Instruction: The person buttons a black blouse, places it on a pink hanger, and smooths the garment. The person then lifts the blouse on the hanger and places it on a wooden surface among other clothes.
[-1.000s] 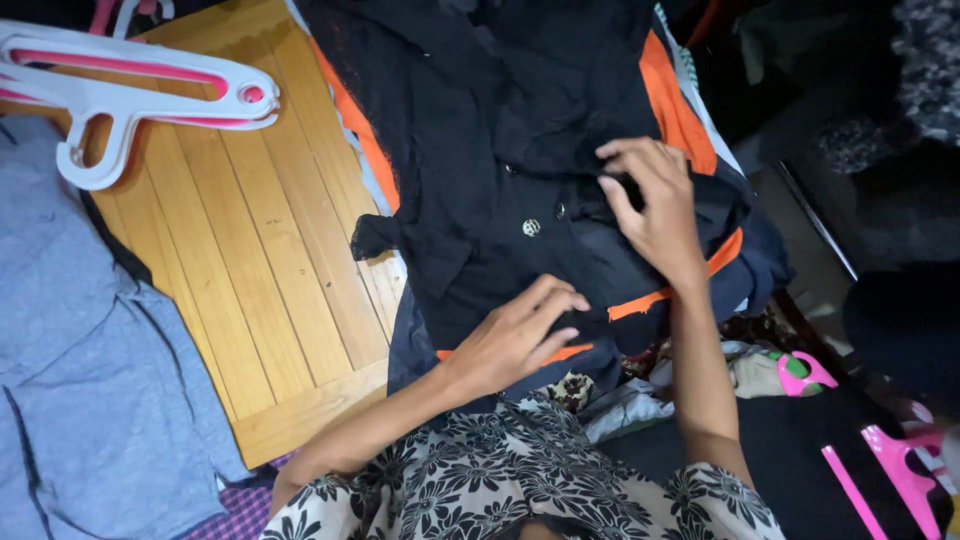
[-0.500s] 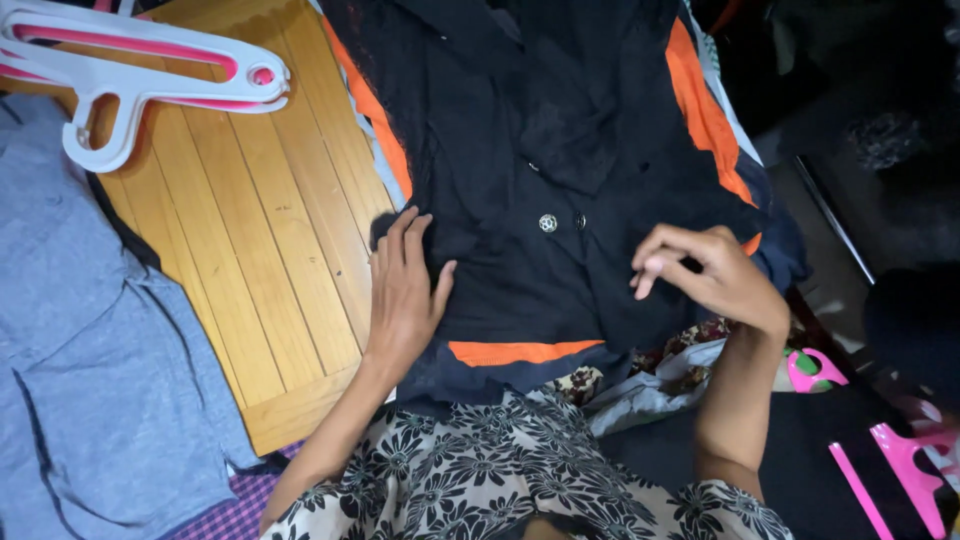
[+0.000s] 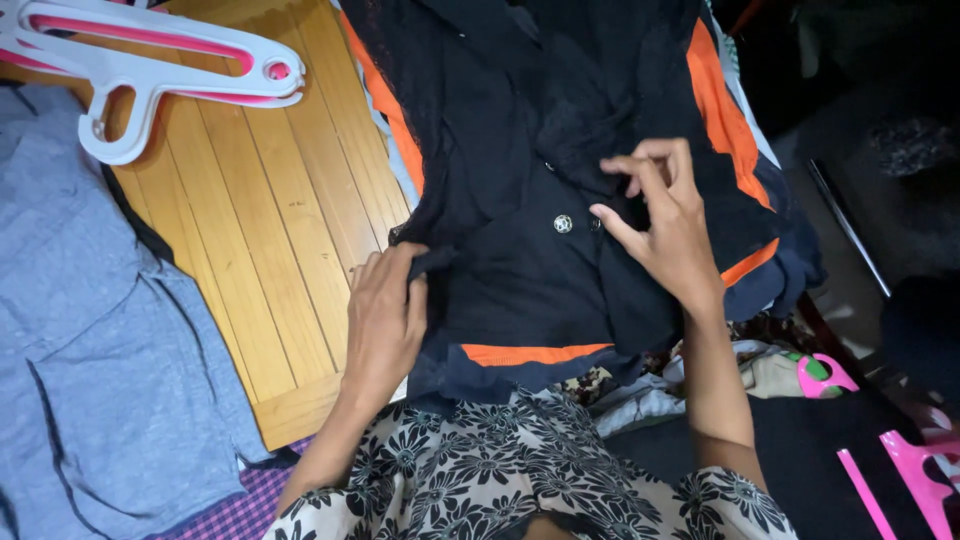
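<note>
A black garment with orange bands (image 3: 520, 270) lies spread over a wooden table (image 3: 270, 230), with a small silver button (image 3: 563, 224) near its middle. My left hand (image 3: 385, 320) pinches the garment's left edge by the table. My right hand (image 3: 660, 225) rests on the cloth just right of the button, thumb and fingers pinching a fold of black fabric. Both forearms reach out from floral-print sleeves at the bottom.
A white and pink hanger (image 3: 150, 60) lies at the table's far left. A grey-blue garment (image 3: 90, 350) covers the left side. Pink hangers (image 3: 900, 470) and a pink clip (image 3: 820, 375) lie at the lower right, over dark cloth.
My left hand slid down and curled onto the garment's left edge. My right hand moved up and left from the lower right hem to beside the button.
</note>
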